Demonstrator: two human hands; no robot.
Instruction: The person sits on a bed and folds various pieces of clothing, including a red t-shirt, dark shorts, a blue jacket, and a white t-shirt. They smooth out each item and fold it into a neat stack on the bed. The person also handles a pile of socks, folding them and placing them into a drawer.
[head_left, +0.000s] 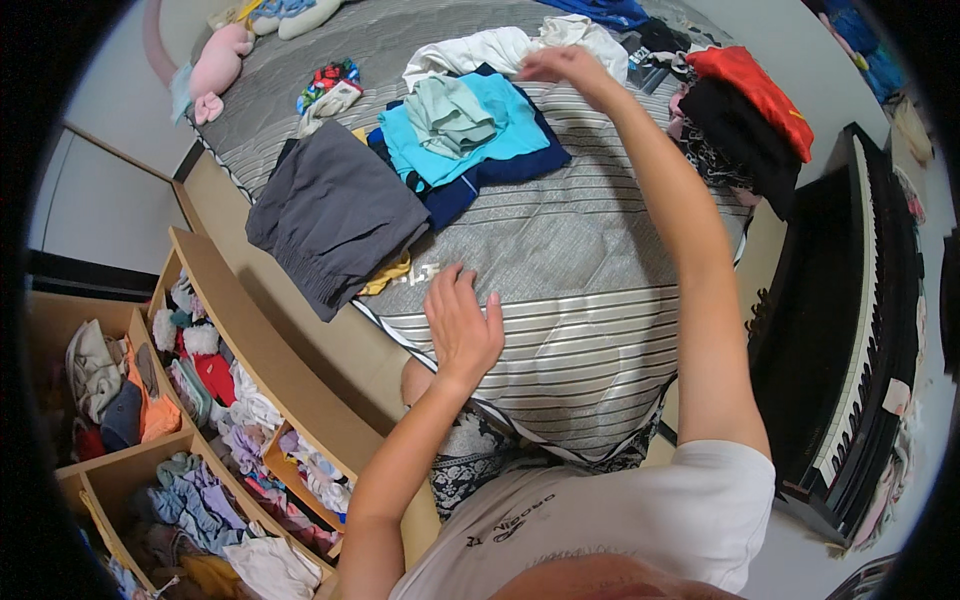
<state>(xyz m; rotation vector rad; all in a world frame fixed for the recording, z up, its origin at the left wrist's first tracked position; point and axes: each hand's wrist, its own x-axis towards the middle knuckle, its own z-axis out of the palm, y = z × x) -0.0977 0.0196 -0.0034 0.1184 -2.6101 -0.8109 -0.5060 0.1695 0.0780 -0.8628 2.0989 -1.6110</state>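
Note:
My left hand (463, 322) rests palm down on the grey striped mattress (577, 247), fingers a little apart and holding nothing. Slightly blurred, my right hand (574, 71) reaches to the far side, at the edge of a crumpled white garment (480, 52); whether its fingers grip the cloth is hard to see. Between the hands lies a pale green folded cloth (452, 116) on a turquoise garment (517, 127), with navy clothing (544, 154) beneath. To the left, a dark grey garment with an elastic waist (337, 210) partly covers a yellow cloth (388, 274).
Red (754, 82) and black clothes (739, 127) are piled at the mattress's right side, near a black piano (810, 315). Open wooden drawers (262, 330) full of clothes stand at lower left. A pink plush toy (219, 64) lies at the far left corner.

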